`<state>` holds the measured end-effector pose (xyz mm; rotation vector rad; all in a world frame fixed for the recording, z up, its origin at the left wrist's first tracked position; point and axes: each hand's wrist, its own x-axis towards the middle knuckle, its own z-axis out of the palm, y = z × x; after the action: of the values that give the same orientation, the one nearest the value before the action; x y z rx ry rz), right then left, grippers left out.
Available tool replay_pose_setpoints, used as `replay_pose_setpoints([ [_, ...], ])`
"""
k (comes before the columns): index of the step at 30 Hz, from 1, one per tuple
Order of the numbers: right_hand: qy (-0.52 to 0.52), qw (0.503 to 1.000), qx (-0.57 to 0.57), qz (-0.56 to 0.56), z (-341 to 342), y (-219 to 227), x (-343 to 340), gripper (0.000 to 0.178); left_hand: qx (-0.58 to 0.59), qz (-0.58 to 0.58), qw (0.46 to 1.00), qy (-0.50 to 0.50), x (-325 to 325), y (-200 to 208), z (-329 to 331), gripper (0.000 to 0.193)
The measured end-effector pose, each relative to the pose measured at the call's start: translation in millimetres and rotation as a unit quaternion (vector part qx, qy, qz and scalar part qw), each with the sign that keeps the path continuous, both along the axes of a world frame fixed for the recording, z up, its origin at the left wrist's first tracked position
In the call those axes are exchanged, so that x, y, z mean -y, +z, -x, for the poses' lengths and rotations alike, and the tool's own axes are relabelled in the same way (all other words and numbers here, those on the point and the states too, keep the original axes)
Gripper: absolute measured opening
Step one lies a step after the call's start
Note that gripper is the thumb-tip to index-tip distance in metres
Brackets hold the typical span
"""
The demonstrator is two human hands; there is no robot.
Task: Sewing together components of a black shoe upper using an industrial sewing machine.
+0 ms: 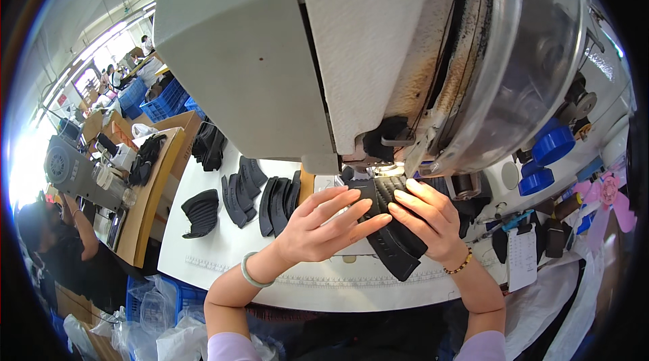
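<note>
A black ribbed, curved piece point(394, 246) lies under the head of a sewing machine point(392, 158), on the white table point(311, 280). My left hand point(328, 221) comes in from the left with fingers spread and stretched out, the tips resting on its left side. My right hand point(433, 219) wraps round the right edge, its fingers lying over the ribs and its thumb hidden. The fingertips of both hands are close to the lit needle area, where the needle itself cannot be made out. The near end of the piece hangs toward me, between the hands.
Several similar black curved pieces point(243, 188) lie left of my hands, with a ribbed one point(201, 213) farther left. A printed ruler strip point(236, 270) runs along the near edge. Blue thread spools point(553, 141) stand right. At far left a person point(74, 246) sits near another machine.
</note>
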<state>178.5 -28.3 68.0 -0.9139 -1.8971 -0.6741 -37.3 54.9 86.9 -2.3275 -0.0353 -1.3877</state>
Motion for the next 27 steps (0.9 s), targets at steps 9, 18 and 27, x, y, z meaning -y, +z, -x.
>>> replay_pose_setpoints([
  [9, -0.012, 1.000, 0.009, 0.002, -2, -3, 2, 0.032, -0.087, 0.071, 0.994, -0.001, 10, 14, 2, 0.034],
  [18, 0.034, 0.998, -0.036, 0.041, 0, 13, 4, 0.037, -0.149, 0.165, 0.975, -0.008, 13, 38, 9, 0.047],
  [27, 0.020, 0.995, -0.081, 0.056, 6, 13, -1, 0.030, -0.088, 0.218, 0.972, -0.001, 9, 33, 0, 0.047],
])
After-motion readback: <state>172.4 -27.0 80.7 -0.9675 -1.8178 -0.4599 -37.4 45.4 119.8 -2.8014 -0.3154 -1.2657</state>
